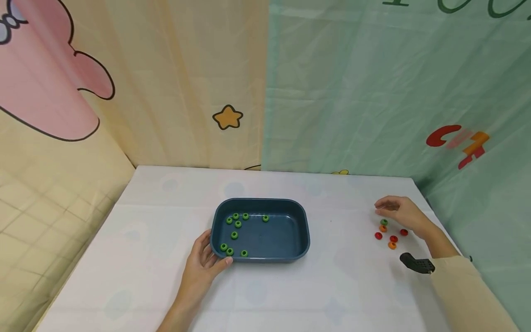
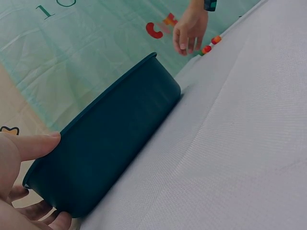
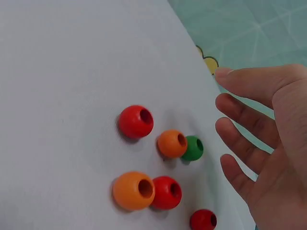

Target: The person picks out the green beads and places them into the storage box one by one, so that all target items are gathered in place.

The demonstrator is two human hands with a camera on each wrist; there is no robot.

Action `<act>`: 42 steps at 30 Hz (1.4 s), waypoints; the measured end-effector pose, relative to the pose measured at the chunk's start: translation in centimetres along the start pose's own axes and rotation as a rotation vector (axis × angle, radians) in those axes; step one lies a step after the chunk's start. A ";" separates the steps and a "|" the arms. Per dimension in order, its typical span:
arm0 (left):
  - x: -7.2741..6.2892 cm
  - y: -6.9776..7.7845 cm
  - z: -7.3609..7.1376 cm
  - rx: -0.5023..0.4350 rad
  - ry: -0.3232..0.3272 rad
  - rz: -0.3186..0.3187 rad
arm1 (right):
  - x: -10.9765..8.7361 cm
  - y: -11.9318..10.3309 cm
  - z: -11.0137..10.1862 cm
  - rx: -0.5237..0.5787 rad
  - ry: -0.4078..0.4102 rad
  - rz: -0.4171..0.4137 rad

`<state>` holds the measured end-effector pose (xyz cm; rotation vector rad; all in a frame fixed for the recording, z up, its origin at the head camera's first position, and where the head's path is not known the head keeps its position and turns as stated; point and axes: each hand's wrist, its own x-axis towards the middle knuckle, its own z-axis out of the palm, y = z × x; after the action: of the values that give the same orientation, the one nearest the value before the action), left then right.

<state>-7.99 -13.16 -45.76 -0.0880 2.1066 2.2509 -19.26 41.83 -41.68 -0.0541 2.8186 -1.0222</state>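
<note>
My left hand [image 1: 201,262] grips the near left corner of a dark blue rectangular tray [image 1: 286,237]. Its thumb [image 2: 41,145] lies at the rim, while the other fingers curl round the tray's outer side. Several green beads [image 1: 234,235] lie inside, mostly toward the left. Over on the right, my right hand [image 1: 400,213] hovers beside a small group of beads with its fingers loosely bent and apart, nothing between them. That group has red beads [image 3: 135,121], orange beads [image 3: 134,190] and one green bead [image 3: 193,148], which sits against an orange one.
A white cloth with pale spots covers the table [image 1: 332,286]. Behind it hangs a printed curtain [image 1: 352,92], beige on the left and green on the right. A black strap piece [image 1: 416,264] sticks out by the right sleeve [image 1: 469,290].
</note>
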 end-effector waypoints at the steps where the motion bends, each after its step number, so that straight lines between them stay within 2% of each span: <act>1: 0.0 0.0 0.0 -0.001 -0.003 0.002 | -0.1 0.3 0.0 0.007 -0.002 0.010; 6: -0.1 0.1 0.0 -0.003 -0.011 0.004 | -0.7 2.0 0.4 0.030 -0.016 0.061; 12: -0.1 0.2 0.1 -0.005 -0.004 0.001 | -0.9 3.2 0.8 0.060 -0.026 0.059; 20: 0.0 0.2 0.1 -0.009 -0.007 0.011 | -1.2 3.2 0.7 0.090 -0.074 0.065; 25: 0.0 0.1 0.1 -0.022 -0.007 0.009 | -1.3 3.3 0.7 0.067 -0.091 0.039; 30: 0.0 0.0 0.1 -0.021 -0.005 0.008 | -1.2 3.6 0.7 0.013 -0.081 0.017; 42: -0.1 0.0 0.0 -0.013 -0.004 0.005 | -1.0 3.5 0.6 -0.014 -0.072 0.020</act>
<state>-7.93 -13.13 -45.77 -0.0787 2.0935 2.2658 -18.09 44.27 -44.23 -0.0629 2.7559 -0.9768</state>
